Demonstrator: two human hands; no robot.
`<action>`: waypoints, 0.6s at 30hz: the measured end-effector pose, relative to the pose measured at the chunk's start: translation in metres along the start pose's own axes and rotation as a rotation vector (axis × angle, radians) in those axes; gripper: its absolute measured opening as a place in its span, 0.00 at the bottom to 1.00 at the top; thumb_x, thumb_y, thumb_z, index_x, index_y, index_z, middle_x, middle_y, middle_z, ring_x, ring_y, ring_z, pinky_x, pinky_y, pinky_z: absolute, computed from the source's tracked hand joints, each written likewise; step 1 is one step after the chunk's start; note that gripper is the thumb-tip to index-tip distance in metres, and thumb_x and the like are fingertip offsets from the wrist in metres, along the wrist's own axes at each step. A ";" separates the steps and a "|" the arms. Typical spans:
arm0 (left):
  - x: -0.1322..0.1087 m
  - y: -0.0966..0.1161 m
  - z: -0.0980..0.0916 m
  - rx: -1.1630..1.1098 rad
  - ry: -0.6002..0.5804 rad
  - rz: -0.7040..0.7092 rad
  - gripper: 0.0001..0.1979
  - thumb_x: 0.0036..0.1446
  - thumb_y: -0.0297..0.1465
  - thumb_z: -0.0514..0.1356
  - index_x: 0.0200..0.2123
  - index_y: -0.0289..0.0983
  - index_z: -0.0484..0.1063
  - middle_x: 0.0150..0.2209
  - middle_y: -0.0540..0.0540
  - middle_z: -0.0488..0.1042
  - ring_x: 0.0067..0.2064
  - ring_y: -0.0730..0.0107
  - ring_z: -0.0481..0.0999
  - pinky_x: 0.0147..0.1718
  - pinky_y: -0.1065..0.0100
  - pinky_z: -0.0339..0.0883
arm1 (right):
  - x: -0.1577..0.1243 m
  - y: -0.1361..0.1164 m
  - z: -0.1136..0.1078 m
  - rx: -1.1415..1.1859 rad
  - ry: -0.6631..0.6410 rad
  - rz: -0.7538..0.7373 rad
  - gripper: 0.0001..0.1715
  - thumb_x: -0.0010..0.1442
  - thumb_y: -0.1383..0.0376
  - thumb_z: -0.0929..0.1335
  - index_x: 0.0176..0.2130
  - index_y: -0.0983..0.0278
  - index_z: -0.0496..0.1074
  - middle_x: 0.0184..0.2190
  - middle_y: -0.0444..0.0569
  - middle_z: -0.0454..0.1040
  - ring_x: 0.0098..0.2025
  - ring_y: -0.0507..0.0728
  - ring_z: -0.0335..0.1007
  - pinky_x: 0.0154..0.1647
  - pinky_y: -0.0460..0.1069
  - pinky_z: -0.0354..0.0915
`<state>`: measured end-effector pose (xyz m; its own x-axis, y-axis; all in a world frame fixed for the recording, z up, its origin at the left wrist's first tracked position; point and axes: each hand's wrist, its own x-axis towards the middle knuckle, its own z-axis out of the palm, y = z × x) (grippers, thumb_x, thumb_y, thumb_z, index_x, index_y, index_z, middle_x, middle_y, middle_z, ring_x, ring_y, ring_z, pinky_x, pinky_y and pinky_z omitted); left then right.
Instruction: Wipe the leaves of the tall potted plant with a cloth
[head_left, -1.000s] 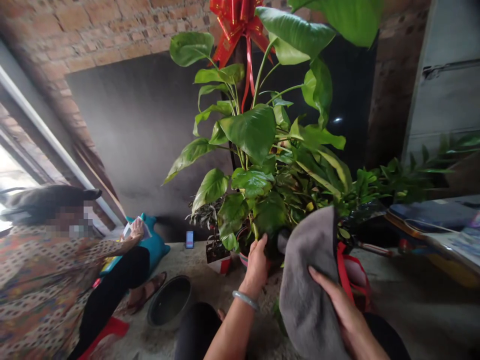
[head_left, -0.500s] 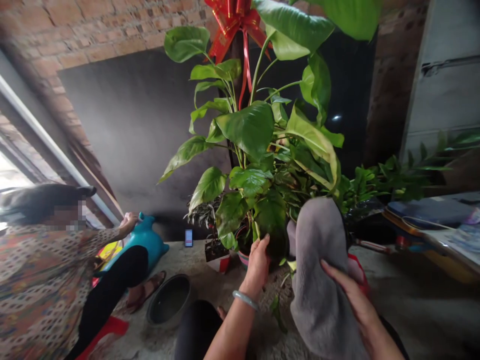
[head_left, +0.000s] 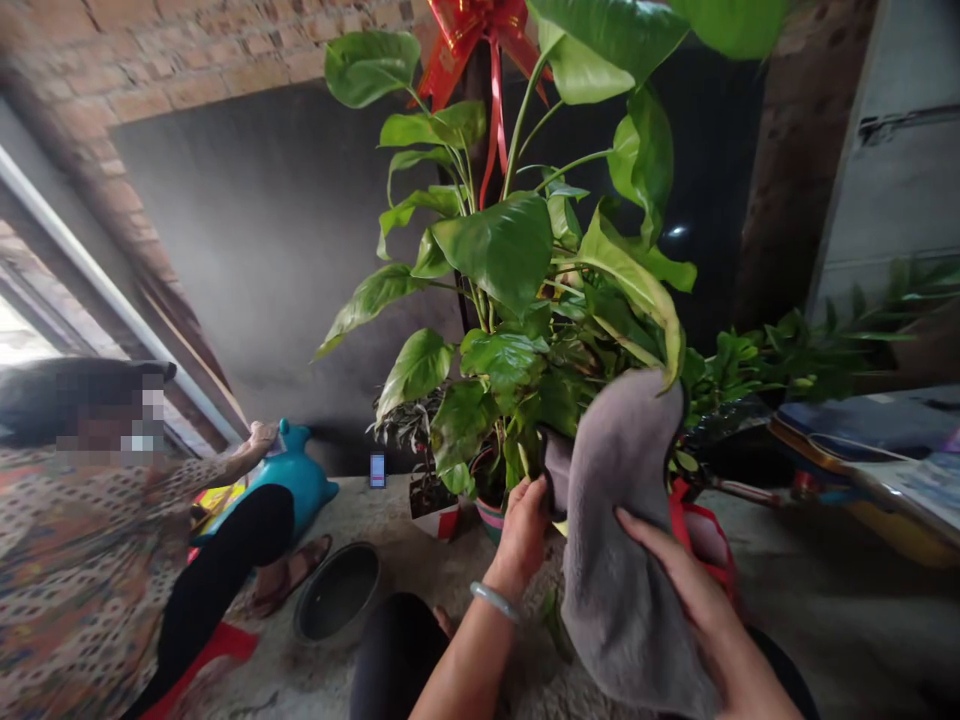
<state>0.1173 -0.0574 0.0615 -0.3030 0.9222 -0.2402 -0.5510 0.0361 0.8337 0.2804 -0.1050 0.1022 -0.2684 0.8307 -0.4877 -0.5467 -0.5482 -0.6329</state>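
Observation:
A tall potted plant [head_left: 517,260] with broad green leaves and a red ribbon bow [head_left: 480,25] stands in front of me. My right hand [head_left: 694,600] holds a grey cloth [head_left: 615,530] spread up against the lower leaves on the right. My left hand [head_left: 525,530], with a pale bangle on the wrist, grips a low leaf and the cloth's left edge near the plant's base. The pot [head_left: 491,515] is mostly hidden by leaves and my hand.
A person in a patterned top [head_left: 82,560] sits at the left, a hand on a teal animal-shaped toy [head_left: 296,485]. A dark bowl [head_left: 337,595] lies on the concrete floor. A small potted plant [head_left: 427,500], a small phone-like screen [head_left: 377,469] and a cluttered table [head_left: 885,460] are nearby.
My right hand has lifted the grey cloth higher against the leaves. My left hand shifted slightly up and right to the cloth's edge. The seated person's hand stays on the teal toy.

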 end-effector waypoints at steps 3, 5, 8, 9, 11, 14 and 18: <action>0.007 -0.004 -0.007 -0.003 0.027 -0.022 0.24 0.35 0.43 0.77 0.32 0.38 0.73 0.32 0.49 0.79 0.34 0.67 0.76 0.34 0.68 0.67 | 0.015 0.033 -0.041 -0.102 0.109 0.070 0.28 0.42 0.53 0.83 0.39 0.65 0.83 0.30 0.51 0.87 0.46 0.70 0.85 0.52 0.57 0.78; 0.012 -0.007 -0.014 0.000 0.069 -0.018 0.25 0.35 0.43 0.77 0.32 0.39 0.73 0.33 0.49 0.79 0.36 0.66 0.77 0.35 0.67 0.68 | 0.008 0.049 -0.062 -0.188 0.161 0.075 0.27 0.42 0.51 0.83 0.38 0.64 0.83 0.33 0.52 0.88 0.50 0.71 0.84 0.52 0.55 0.78; 0.015 -0.010 -0.017 -0.006 0.070 -0.007 0.22 0.37 0.42 0.76 0.30 0.39 0.73 0.32 0.48 0.79 0.35 0.65 0.77 0.35 0.67 0.68 | -0.017 0.038 -0.062 -0.190 0.141 0.065 0.36 0.42 0.52 0.83 0.48 0.64 0.82 0.36 0.54 0.88 0.49 0.72 0.84 0.51 0.57 0.78; 0.014 -0.011 -0.015 0.010 0.053 0.003 0.20 0.38 0.42 0.76 0.29 0.39 0.73 0.30 0.49 0.78 0.34 0.65 0.76 0.34 0.67 0.68 | -0.025 0.025 -0.053 -0.158 0.124 0.069 0.40 0.43 0.52 0.83 0.52 0.65 0.80 0.35 0.54 0.88 0.45 0.72 0.85 0.50 0.58 0.78; 0.011 -0.012 -0.008 0.040 -0.022 0.030 0.15 0.42 0.40 0.74 0.26 0.39 0.73 0.26 0.50 0.75 0.32 0.66 0.74 0.34 0.67 0.68 | -0.032 -0.004 -0.026 -0.078 0.071 0.053 0.44 0.45 0.52 0.82 0.57 0.65 0.77 0.32 0.53 0.88 0.39 0.71 0.86 0.47 0.60 0.79; 0.003 -0.013 0.005 0.058 -0.161 0.021 0.11 0.44 0.38 0.72 0.25 0.40 0.75 0.24 0.50 0.74 0.31 0.65 0.74 0.38 0.65 0.70 | -0.016 -0.034 0.011 0.024 -0.019 -0.011 0.31 0.49 0.53 0.81 0.49 0.66 0.81 0.29 0.50 0.87 0.38 0.68 0.86 0.48 0.58 0.79; -0.009 -0.007 -0.001 0.189 -0.288 0.058 0.07 0.40 0.28 0.70 0.27 0.40 0.78 0.25 0.48 0.76 0.34 0.62 0.76 0.43 0.63 0.71 | 0.017 -0.008 0.000 -0.001 -0.058 0.064 0.18 0.49 0.54 0.80 0.34 0.65 0.83 0.28 0.49 0.87 0.45 0.66 0.85 0.52 0.54 0.77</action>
<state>0.1228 -0.0669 0.0575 -0.0827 0.9946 -0.0623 -0.3775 0.0265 0.9256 0.2798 -0.0865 0.0990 -0.3481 0.7981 -0.4919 -0.5263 -0.6005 -0.6019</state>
